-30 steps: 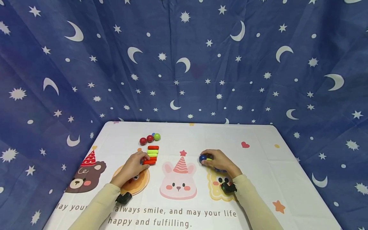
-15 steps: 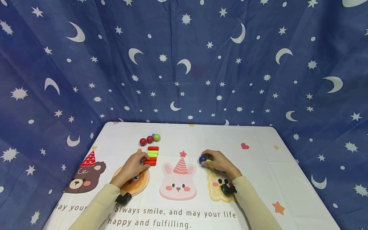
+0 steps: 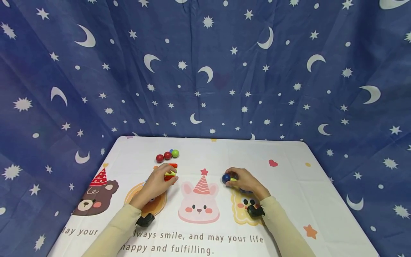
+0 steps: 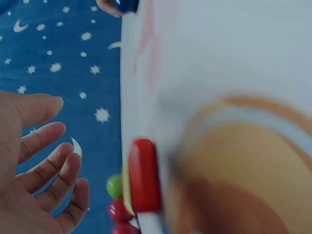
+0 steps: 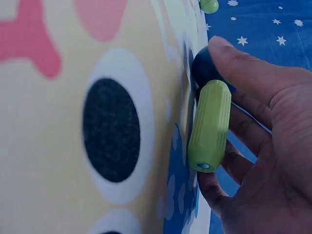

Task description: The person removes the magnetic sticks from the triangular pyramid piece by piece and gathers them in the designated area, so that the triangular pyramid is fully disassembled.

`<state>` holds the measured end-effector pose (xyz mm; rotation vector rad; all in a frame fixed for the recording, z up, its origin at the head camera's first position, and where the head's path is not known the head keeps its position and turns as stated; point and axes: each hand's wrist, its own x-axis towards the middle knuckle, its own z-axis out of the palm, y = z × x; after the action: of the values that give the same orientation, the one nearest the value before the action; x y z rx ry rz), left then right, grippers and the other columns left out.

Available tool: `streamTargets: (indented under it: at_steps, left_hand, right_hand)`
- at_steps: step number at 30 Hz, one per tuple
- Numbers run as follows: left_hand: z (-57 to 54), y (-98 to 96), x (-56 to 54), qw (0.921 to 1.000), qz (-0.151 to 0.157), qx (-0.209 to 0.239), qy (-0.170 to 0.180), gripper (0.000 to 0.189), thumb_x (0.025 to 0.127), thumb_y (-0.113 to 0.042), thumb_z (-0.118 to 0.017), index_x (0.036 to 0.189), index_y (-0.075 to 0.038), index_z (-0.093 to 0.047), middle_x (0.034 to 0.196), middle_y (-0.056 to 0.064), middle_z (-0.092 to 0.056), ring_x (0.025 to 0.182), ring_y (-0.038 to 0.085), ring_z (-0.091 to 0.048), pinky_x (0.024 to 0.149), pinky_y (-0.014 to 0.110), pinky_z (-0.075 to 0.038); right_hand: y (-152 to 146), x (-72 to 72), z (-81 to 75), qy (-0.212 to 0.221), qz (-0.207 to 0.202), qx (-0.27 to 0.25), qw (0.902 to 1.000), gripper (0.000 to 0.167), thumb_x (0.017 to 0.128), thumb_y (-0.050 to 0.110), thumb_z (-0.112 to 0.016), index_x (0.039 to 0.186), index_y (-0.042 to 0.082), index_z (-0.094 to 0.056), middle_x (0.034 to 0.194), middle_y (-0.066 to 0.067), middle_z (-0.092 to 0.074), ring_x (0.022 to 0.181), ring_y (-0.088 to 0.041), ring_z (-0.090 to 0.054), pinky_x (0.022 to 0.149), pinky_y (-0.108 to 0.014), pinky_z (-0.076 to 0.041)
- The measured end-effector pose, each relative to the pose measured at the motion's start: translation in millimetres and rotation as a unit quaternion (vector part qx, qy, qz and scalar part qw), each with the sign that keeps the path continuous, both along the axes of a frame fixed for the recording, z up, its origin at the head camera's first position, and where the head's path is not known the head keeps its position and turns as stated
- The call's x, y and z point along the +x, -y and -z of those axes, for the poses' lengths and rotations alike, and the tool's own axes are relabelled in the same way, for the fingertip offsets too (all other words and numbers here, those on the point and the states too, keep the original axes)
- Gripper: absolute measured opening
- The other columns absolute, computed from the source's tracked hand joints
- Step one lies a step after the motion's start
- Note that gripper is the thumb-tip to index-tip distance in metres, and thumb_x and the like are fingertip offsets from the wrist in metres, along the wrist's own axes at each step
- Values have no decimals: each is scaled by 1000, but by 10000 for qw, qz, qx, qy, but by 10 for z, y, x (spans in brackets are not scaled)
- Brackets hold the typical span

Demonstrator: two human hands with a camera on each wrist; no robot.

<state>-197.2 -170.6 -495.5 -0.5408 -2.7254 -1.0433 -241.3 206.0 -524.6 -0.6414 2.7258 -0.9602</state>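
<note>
My left hand (image 3: 158, 181) is over a row of short rods on the left of the table, fingers loosely curved. In the left wrist view nothing lies between its fingers, and the nearest red rod (image 4: 144, 175) is apart from them. A farther red rod (image 3: 173, 165) and a yellow-green rod (image 3: 171, 174) show past the hand, which partly hides the row. My right hand (image 3: 245, 180) holds a dark blue ball (image 3: 226, 178) at the table surface, thumb against it. A ribbed yellow-green rod (image 5: 210, 129) sits beside that ball, within the curve of the fingers.
Behind the rods are two red balls (image 3: 167, 155), a green ball (image 3: 175, 153) and a partly hidden blue ball (image 3: 171, 151). Something blue (image 3: 245, 191) lies under the right hand. A starry blue curtain (image 3: 212, 89) hangs behind the printed white tablecloth (image 3: 257, 153).
My left hand has come away from the near end of the rod row and shifted right and slightly forward, its fingers spreading over the rods. My right hand stays on the blue ball.
</note>
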Motion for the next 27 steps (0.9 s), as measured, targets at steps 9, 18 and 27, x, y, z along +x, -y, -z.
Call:
streamTargets:
  at_steps: [9,18,27]
  left_hand:
    - [-65,-342,-43,9991,344,223,-44,18,88,-21,-73,104,-16,-67,109,-4,-65,98,20,-64,83,37,-51]
    - [9,-668,-63,9954,804,461,235,26,89,-19,-72,113,-10,-66,111,6,-67,98,20,-62,84,39,-53]
    - [95,-900,-146,9910,1006,760,443,29,90,-15,-71,117,-7,-64,110,9,-67,97,19,-61,81,34,-52]
  right_hand:
    - [-40,32,-1,-132,62,103,9998,43,83,27,-79,122,17,-64,110,3,-68,102,-16,-62,97,-42,-49]
    - [-83,81,-4,-200,144,-44,9997,38,84,20,-79,119,14,-66,111,0,-69,101,-17,-62,95,-42,-50]
    - [-120,106,23,-246,615,-23,9978,28,83,18,-79,109,13,-70,100,3,-68,94,-15,-61,92,-39,-51]
